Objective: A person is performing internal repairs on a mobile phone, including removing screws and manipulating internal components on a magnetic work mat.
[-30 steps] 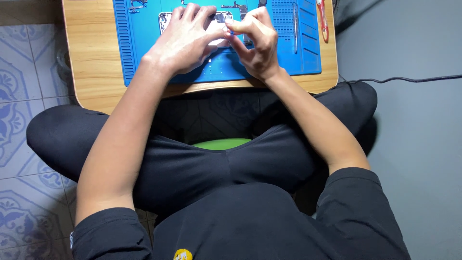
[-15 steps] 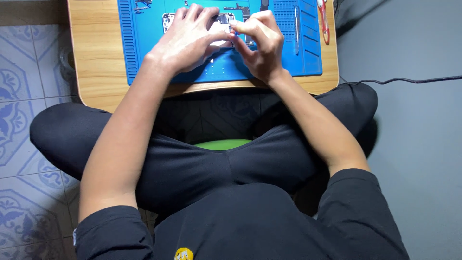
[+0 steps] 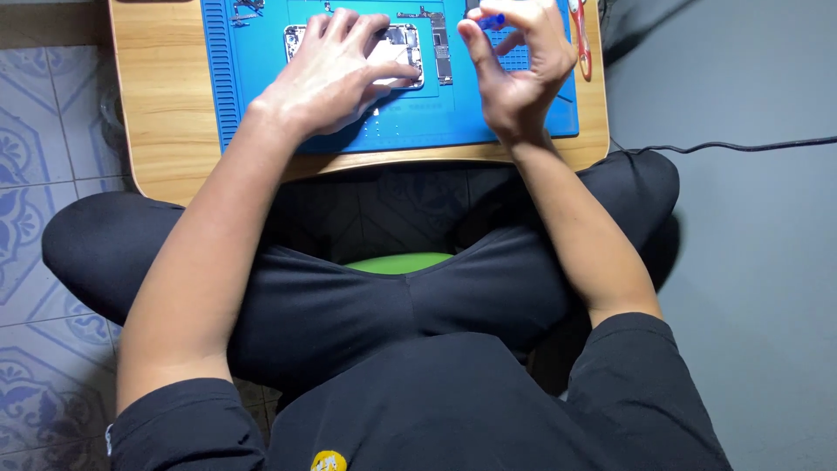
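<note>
Top centre of the frame, the opened phone lies on the blue mat, back off and innards exposed. The left hand lies flat over it, fingers spread, pinning it down rather than gripping. Just to the right, the right hand hovers above the mat, fingers pinched on a small blue tool. A long narrow board already lies beside the phone, so disassembly looks well underway; plenty remains inside. Red tool at the worktop edge, untouched.

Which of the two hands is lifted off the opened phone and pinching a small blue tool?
The right hand, raised, pinching the blue tool; the left hand lies flat on the opened phone.
</note>
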